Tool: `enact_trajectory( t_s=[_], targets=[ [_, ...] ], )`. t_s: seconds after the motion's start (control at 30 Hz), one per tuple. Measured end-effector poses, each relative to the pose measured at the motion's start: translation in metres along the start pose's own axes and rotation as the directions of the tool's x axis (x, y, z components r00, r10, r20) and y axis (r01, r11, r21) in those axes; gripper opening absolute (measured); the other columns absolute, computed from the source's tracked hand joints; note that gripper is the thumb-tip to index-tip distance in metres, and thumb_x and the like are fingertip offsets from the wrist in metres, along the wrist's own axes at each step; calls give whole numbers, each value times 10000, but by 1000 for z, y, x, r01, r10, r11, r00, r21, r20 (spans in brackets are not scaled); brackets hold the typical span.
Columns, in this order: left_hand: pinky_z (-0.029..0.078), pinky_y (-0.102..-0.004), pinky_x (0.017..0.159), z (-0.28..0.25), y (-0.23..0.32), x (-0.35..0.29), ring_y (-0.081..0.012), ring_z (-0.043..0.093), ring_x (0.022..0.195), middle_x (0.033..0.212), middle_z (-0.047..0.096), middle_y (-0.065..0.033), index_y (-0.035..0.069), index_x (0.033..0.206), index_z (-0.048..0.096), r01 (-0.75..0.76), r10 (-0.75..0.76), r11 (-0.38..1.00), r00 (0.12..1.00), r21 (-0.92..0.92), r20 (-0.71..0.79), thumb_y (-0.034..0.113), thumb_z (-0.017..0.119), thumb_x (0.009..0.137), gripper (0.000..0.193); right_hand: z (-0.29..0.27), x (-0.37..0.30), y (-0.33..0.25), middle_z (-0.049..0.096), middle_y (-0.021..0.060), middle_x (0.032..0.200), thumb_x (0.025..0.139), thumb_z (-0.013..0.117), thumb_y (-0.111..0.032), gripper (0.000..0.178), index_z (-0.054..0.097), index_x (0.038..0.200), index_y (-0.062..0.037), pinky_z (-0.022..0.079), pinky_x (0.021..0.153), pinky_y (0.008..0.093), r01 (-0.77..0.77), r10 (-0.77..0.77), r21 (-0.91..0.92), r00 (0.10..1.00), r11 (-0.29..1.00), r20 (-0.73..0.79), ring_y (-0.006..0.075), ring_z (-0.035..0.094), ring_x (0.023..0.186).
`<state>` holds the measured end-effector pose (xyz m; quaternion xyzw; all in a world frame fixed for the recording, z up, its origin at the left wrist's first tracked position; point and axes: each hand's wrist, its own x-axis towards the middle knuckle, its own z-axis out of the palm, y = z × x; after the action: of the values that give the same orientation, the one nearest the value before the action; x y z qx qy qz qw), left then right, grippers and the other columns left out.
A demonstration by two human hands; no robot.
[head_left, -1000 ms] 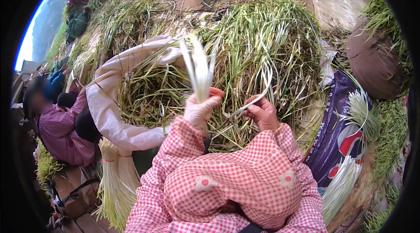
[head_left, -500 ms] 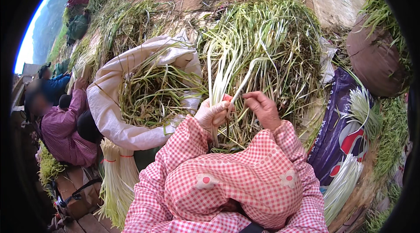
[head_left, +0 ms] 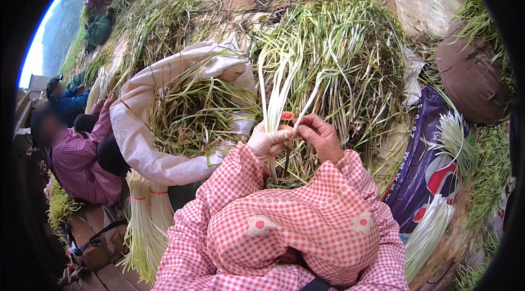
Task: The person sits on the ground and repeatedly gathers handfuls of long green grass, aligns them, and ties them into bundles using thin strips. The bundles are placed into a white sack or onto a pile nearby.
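Stalks [head_left: 273,114], long and pale, fan upward in a bunch from the left hand [head_left: 266,142], whose fingers are closed round their lower part. The right hand [head_left: 325,139] has its thumb and fingers pinched on the low end of a single stalk [head_left: 311,97], just beside the bunch. Beyond is a heap of greens [head_left: 361,50]; a white sack [head_left: 133,127] holding leaves [head_left: 188,119] lies left, a purple bag [head_left: 414,143] right

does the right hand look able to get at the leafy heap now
Likely yes: the leafy heap lies just beyond the right hand with no barrier visible, though that hand seems to pinch a pale stalk.
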<state>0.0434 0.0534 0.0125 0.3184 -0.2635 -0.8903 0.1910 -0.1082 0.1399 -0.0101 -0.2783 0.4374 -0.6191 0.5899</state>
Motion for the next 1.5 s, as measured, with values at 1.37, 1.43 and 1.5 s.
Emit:
enact_trajectory(
  t_s=[1.37,1.43,1.5],
  targets=[
    [496,-240,617,17,0,4,-156,609,671,784,631,-78,-10,906,600,-131,136,988,989,82,-55,49,701,716,224,12,5,-16,587,39,856,822,605,-146,174,540,936,-31,462,690,253,154,-181,-210,976,966,-119,111,553,813],
    [497,-241,599,11,2,4,-152,609,666,788,632,-86,-4,925,589,-115,117,993,989,23,-88,58,679,741,214,8,6,-11,546,72,985,825,602,-253,331,486,1060,-51,445,812,324,104,-119,-262,992,959,-43,167,520,956],
    [483,-230,559,4,6,4,-143,597,639,799,632,-92,3,936,580,-50,49,999,996,-5,-68,83,652,772,197,9,5,-5,505,115,1104,837,566,-356,493,391,1211,-85,409,891,353,67,-17,-343,989,937,147,220,478,1069]
  ],
)
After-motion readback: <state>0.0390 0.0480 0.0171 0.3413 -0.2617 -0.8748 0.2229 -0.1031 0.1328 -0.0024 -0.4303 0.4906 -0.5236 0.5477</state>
